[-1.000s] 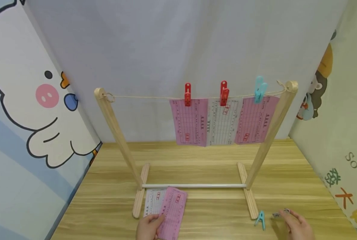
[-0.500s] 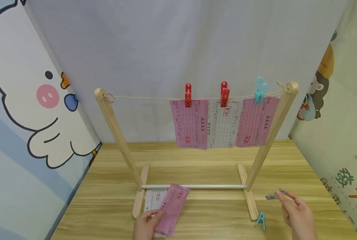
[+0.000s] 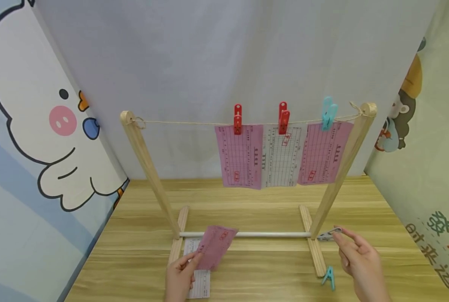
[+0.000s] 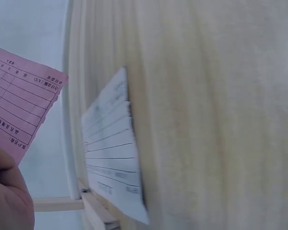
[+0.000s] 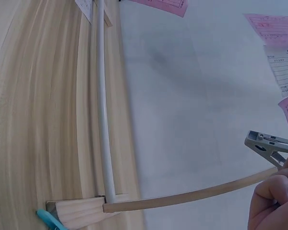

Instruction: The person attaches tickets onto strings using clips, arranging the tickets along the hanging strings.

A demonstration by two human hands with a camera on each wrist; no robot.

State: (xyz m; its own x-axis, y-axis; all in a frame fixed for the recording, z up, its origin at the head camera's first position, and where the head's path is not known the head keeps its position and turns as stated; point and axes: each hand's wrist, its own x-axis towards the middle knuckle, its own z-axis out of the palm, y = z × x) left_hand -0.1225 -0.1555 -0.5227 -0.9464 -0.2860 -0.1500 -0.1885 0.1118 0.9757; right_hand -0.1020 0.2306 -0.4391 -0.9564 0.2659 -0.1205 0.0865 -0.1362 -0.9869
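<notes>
The pink slip (image 3: 217,247) is lifted off the worktop (image 3: 262,277), pinched at its left long edge by the fingers of the left hand (image 3: 180,274). It extends from those fingers to the right and away from the person; its long axis slants from near left to far right in the head view, the sheet tilted rather than hanging plumb. Below the same fingers a white slip (image 3: 199,287) lies on the worktop, partly hidden by hand and paper.

The relation that seems to count is slip to string (image 3: 179,122): the stretch between the left post (image 3: 145,163) and the leftmost hanging pink sheet (image 3: 239,159) is well above and beyond the left fingers, nearly straight ahead. The slip's long axis slants across that line instead of standing square to it. The left hand is the nearer one to this stretch.

The right hand (image 3: 362,262), well apart to the right, pinches a grey clip (image 5: 269,143) by its handle end, so its nose points leftward from those fingers, toward the right post (image 3: 328,205). Whether the nose is parted I cannot tell. A teal clip (image 3: 328,278) lies on the worktop, nearward and left of the right fingers.
</notes>
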